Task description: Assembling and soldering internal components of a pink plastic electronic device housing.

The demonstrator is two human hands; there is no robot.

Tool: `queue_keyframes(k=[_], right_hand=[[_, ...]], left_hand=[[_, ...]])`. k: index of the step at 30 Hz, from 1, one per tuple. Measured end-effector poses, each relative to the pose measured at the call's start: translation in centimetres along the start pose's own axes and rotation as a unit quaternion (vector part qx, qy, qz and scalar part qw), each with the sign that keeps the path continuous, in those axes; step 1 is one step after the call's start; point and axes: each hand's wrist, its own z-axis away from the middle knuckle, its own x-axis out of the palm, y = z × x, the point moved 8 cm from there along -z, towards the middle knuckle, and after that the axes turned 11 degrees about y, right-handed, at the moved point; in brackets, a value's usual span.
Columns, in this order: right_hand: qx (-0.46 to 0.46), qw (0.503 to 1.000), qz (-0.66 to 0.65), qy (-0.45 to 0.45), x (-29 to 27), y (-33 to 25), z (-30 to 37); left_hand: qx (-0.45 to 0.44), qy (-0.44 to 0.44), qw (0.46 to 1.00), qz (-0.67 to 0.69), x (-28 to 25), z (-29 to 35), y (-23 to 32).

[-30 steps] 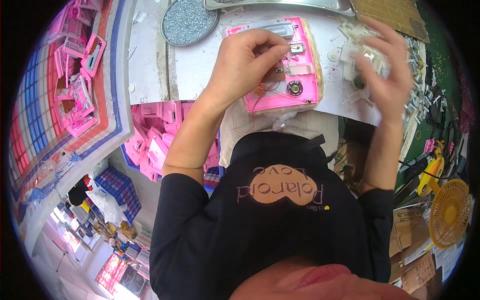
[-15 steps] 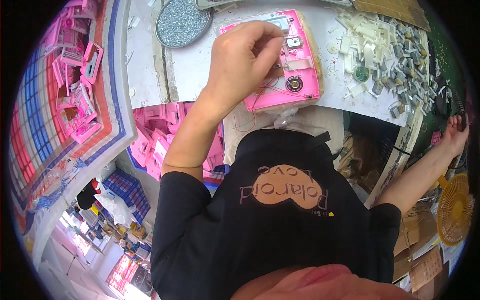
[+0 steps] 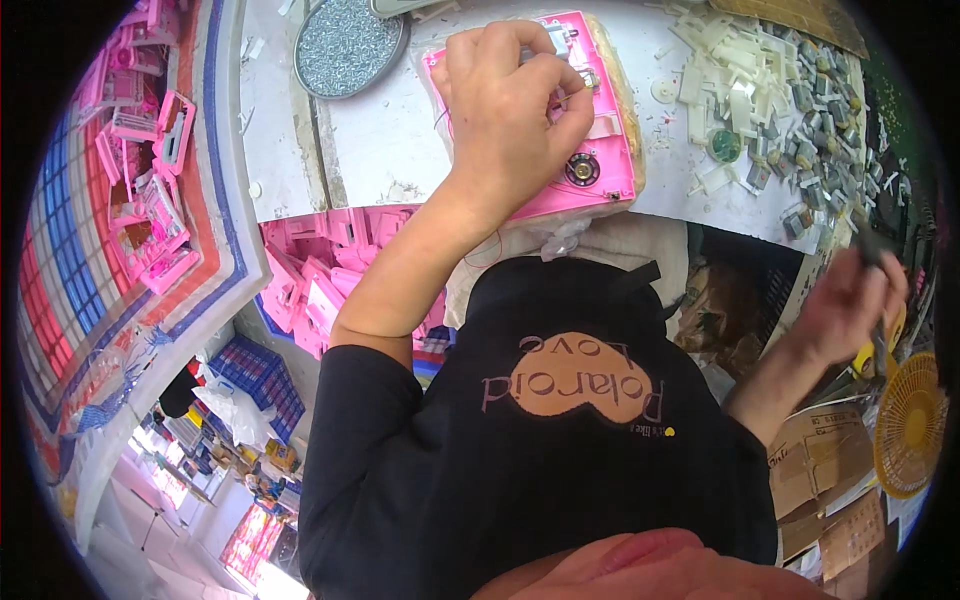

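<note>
A pink plastic casing (image 3: 622, 172) lies on a padded, plastic-wrapped block at the far middle of the bench. A small round black speaker (image 3: 582, 169) and thin wires show inside it. My left hand (image 3: 510, 120) is over the casing, thumb and forefinger pinched near a small metal part; what they hold, if anything, is hidden. Off to the right, beyond the bench edge, my right hand (image 3: 850, 305) is wrapped round a dark slim tool (image 3: 868, 243). Motion blurs the tool, so its exact kind cannot be made out.
A round dish of small screws (image 3: 350, 48) stands at the back left. White plastic parts (image 3: 735, 75) and small grey metal-and-white pieces (image 3: 810, 120) are heaped at the right. Pink casings (image 3: 335, 270) fill a space below the bench. A yellow fan (image 3: 908, 425) stands at the lower right.
My right hand has come inward and lower from the far right, bringing the dark tool with it. My left hand has shifted slightly right over the casing, its fingers still pinched.
</note>
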Motion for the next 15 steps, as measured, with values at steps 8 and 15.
queue_keyframes(k=[8, 15], right_hand=[[-0.009, 0.966, 0.124, -0.228, 13.7, 4.4, 5.9], [-0.048, 0.95, 0.173, -0.257, 15.1, 4.8, 6.2]], left_hand=[[-0.01, -0.007, 1.0, -0.019, 0.1, 0.0, 0.1], [-0.066, -0.092, 0.993, -0.026, -0.1, -1.4, 0.9]])
